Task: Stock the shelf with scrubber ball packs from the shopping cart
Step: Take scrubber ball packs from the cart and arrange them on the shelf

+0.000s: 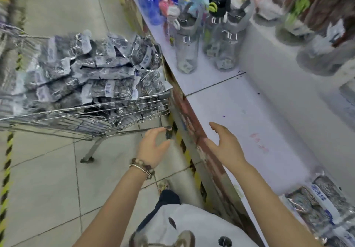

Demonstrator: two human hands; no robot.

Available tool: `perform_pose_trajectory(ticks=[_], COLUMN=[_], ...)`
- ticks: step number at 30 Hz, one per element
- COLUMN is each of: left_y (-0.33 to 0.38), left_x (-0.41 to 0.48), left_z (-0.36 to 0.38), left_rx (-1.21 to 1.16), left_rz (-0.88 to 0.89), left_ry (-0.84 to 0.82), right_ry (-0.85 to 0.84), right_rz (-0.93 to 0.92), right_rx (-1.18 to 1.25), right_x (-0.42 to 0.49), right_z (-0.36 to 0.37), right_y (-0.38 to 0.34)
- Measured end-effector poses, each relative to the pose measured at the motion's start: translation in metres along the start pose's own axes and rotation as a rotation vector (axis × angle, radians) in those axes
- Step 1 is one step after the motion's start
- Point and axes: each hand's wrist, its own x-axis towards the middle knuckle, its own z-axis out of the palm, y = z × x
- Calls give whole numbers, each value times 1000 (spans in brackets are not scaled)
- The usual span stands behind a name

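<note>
Left grip [153, 148], right grip [224, 147] spread, empty; best lift topmost silvery plastic scrubber ball pack [80, 45] from steel-wire shopping cart [86, 118].

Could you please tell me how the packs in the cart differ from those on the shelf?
The cart packs are many, heaped high in the shopping cart; the shelf packs are few, lying low on the white shelf. Both show grey scrubbers in clear wrap with blue-white labels.
</note>
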Motion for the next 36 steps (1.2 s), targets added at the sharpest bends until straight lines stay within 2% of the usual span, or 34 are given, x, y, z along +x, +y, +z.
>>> perform_pose_trajectory(ticks=[12, 25, 30, 34, 36], left_y=[-114, -127, -121, -120, -119], left_x=[83, 197, 241, 270, 278], left_z=[-127, -191, -202, -203, -202], left_rx=[-91, -144, -295, -432, -493], left_rz=[-149, -266, -351, -431, -475], left_ry=[218, 361, 360, 343, 325], right_ry=[-104, -241, -288, -290, -329], right_rz=[-115, -295, -378, -498, -496], right_rx=[-35, -111, -259, -543, -589], right_x=[123, 297, 364, 407, 418], right_z=[92, 131, 142, 165, 177], right_y=[-134, -235, -260, -258, -254])
